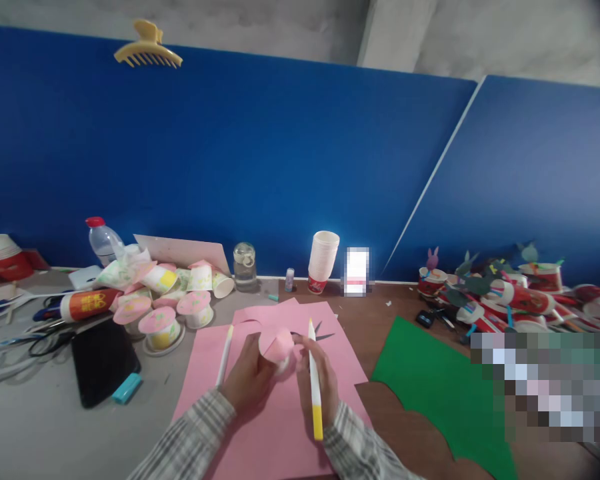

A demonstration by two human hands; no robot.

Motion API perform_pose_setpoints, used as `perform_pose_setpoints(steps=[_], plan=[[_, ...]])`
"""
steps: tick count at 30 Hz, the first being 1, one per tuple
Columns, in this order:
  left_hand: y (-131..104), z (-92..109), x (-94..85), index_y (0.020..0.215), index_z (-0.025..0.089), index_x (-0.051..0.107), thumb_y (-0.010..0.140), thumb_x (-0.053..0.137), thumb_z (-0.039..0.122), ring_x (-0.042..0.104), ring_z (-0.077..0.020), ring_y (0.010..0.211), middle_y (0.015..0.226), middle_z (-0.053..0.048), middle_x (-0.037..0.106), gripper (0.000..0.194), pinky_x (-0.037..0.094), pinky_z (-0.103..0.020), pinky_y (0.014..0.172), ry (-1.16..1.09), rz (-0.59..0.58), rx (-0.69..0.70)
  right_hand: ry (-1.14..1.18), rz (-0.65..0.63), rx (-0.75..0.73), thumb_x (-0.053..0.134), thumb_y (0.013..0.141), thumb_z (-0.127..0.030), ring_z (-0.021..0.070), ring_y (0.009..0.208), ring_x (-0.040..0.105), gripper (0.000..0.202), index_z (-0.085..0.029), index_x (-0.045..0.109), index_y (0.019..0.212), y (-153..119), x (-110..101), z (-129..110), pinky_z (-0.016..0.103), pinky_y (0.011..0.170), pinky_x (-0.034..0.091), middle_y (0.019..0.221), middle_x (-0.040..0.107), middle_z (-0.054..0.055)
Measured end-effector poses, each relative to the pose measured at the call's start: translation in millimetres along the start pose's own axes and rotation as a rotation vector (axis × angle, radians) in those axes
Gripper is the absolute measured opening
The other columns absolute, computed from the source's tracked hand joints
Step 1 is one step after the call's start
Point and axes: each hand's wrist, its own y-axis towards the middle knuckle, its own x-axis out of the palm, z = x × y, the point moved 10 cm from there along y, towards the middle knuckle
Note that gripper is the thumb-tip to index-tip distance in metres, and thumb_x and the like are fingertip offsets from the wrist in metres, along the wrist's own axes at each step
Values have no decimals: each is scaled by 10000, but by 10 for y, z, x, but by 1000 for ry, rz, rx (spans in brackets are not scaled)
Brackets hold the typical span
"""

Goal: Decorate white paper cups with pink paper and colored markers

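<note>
Over the pink paper sheets (280, 433), my left hand (253, 377) is closed around a small paper cup topped with a pink paper piece (276, 343). My right hand (320, 380) holds a white marker with a yellow end (315, 393), its tip pointing up and away from me, and its fingertips are close to the right side of the pink piece. Another white marker (225, 355) lies on the pink paper left of my left hand. Partly behind my right hand, the dark blades of scissors (325, 333) show.
Cups with pink tops (159, 328), a black phone-like slab (103, 363) and a blue cap (127, 388) are at the left. A glass jar (245, 270) and stacked cups (323, 260) stand behind. Green paper (430, 380) and a pile of decorated red cups (520, 300) are at the right.
</note>
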Motion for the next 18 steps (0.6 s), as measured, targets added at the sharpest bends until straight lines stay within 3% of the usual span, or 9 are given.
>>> perform_pose_setpoints(steps=[4,7,14,18], plan=[[35,-19,-6,1046,256,477,581,605,153,491,-226,971,991,-10,509,493,437,-390,864,54,-21,30,39,-139,-193,519,759,-142,171,561,620,330,-275,592,1052,-71,75,-259,354,593,575,681,682,-24],[45,-39,-21,1022,247,486,566,591,142,498,-221,947,953,-7,506,480,445,-386,851,61,-8,7,85,-246,-268,539,743,-157,169,505,607,345,-302,601,1050,-113,137,-354,416,624,567,613,661,-42],[11,34,-18,975,281,501,570,511,84,529,-179,832,897,16,510,450,492,-339,742,8,18,-22,149,-348,-272,599,701,-134,190,470,621,442,-352,579,1085,-198,273,-329,375,513,557,617,691,-33],[14,24,-15,991,278,496,539,517,52,524,-189,848,894,14,509,506,496,-350,755,9,14,-19,129,-383,-286,601,705,-122,192,491,634,465,-344,557,1111,-221,310,-355,362,516,560,644,701,-32]])
